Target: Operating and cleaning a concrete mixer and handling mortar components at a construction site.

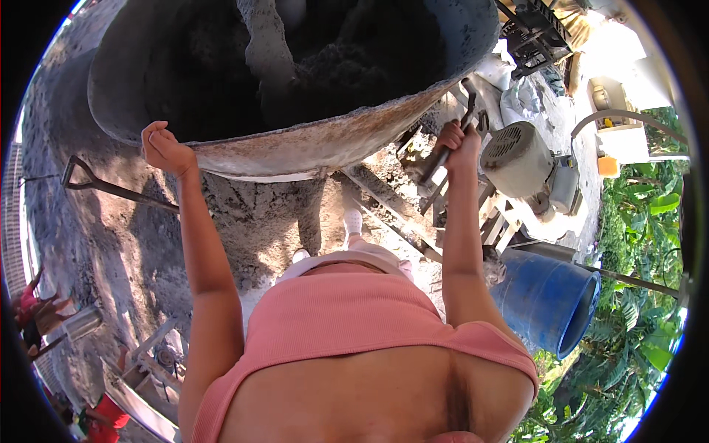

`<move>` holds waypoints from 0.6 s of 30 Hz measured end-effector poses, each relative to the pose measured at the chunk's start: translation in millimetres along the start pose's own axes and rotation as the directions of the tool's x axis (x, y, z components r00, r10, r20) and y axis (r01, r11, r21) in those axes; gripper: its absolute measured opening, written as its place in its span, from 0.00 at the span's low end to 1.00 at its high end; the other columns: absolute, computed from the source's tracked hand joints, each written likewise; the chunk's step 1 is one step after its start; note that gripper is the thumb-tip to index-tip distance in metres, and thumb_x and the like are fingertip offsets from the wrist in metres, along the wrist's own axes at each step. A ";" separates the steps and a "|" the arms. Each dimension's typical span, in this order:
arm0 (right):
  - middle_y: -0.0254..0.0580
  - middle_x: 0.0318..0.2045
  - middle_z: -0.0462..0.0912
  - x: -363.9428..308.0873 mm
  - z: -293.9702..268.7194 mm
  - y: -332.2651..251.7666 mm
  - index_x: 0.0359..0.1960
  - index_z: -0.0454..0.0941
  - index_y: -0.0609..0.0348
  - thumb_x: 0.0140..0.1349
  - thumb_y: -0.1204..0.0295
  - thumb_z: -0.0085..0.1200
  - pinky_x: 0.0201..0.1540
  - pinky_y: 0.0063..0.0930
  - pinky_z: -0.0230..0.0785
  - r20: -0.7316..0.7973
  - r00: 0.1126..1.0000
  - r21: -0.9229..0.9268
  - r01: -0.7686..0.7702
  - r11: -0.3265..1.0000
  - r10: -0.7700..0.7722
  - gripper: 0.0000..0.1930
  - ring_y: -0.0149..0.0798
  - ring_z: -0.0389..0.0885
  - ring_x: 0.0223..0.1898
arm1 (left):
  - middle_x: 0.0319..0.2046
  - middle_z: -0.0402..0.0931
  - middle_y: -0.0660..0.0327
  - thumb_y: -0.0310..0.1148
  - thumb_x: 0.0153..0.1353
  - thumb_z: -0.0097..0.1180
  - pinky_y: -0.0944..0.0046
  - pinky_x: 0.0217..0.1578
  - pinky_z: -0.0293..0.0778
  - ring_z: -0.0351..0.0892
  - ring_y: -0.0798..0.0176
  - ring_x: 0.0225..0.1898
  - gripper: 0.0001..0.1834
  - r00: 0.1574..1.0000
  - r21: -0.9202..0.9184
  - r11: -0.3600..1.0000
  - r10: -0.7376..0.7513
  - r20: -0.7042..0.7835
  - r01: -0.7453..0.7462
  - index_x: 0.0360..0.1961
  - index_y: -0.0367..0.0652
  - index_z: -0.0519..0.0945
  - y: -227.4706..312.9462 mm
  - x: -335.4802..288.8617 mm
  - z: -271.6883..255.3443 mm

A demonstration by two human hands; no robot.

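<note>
A large grey mixing drum (317,144) with a rusty, crusted outer wall fills the top of the head view. Inside lie a dark, rough mix (340,70) and a mortar-caked metal blade (267,48). At the drum's near left rim, my left hand (168,150) is closed, its fingers curled over the edge. My right hand (459,144) wraps round a dark metal lever (468,107) to the right of the drum. The lever's lower end is partly lost among the frame parts.
A dusty motor (517,159) sits right of my right hand. Below it lies a blue barrel (543,299). A shovel handle (122,192) sticks out at left. Metal frame bars (391,210) cross under the drum. A wheelbarrow (136,406) and other people are at lower left.
</note>
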State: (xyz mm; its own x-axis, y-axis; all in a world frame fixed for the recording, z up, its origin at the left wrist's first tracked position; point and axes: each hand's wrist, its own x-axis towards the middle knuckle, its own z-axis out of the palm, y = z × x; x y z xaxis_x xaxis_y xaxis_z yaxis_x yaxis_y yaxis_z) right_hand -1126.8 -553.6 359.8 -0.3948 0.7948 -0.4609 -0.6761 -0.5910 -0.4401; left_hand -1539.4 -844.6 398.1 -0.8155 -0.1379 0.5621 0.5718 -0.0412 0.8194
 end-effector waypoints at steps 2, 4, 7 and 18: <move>0.25 0.11 0.54 -4.1 -20.4 -8.5 0.24 0.64 0.55 0.66 0.46 0.27 0.12 0.22 0.44 0.023 0.978 -0.003 -0.207 0.978 0.207 0.26 0.25 0.50 0.11 | 0.11 0.53 0.73 0.32 0.57 0.39 0.74 0.15 0.45 0.50 0.78 0.14 0.14 0.999 -0.002 0.999 -0.050 -0.011 0.050 0.20 0.40 0.76 1.1 -0.5 -2.3; 0.25 0.12 0.55 -12.7 -31.0 -25.2 0.25 0.64 0.55 0.66 0.46 0.27 0.12 0.22 0.45 -0.007 0.999 -0.171 -0.043 0.984 0.043 0.26 0.25 0.50 0.11 | 0.11 0.53 0.73 0.32 0.57 0.39 0.73 0.16 0.45 0.50 0.78 0.14 0.14 0.998 0.003 0.998 -0.066 -0.020 0.066 0.21 0.40 0.76 4.3 -0.7 -2.7; 0.25 0.12 0.55 -9.0 -25.6 -65.8 0.24 0.64 0.54 0.66 0.46 0.26 0.12 0.21 0.46 0.057 0.993 -0.013 0.103 0.995 -0.102 0.26 0.25 0.51 0.11 | 0.12 0.52 0.73 0.31 0.56 0.39 0.73 0.16 0.45 0.49 0.78 0.14 0.13 0.995 0.003 0.996 -0.090 -0.029 0.090 0.21 0.40 0.76 3.8 -1.0 -7.8; 0.25 0.11 0.53 69.8 -2.8 -84.6 0.23 0.63 0.55 0.66 0.49 0.30 0.11 0.20 0.46 0.043 0.982 -0.119 -0.177 0.977 0.183 0.23 0.24 0.51 0.10 | 0.10 0.52 0.72 0.31 0.56 0.39 0.73 0.17 0.45 0.48 0.77 0.14 0.13 0.995 0.033 0.997 -0.070 -0.067 0.073 0.21 0.40 0.76 5.9 -3.3 1.0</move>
State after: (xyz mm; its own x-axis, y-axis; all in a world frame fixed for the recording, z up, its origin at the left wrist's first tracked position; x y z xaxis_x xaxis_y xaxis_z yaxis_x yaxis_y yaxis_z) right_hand -1095.4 -448.5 362.7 -0.5379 0.6786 -0.5003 -0.5166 -0.7342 -0.4405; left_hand -1533.4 -843.3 401.3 -0.8456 -0.2011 0.4944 0.5078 -0.0180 0.8613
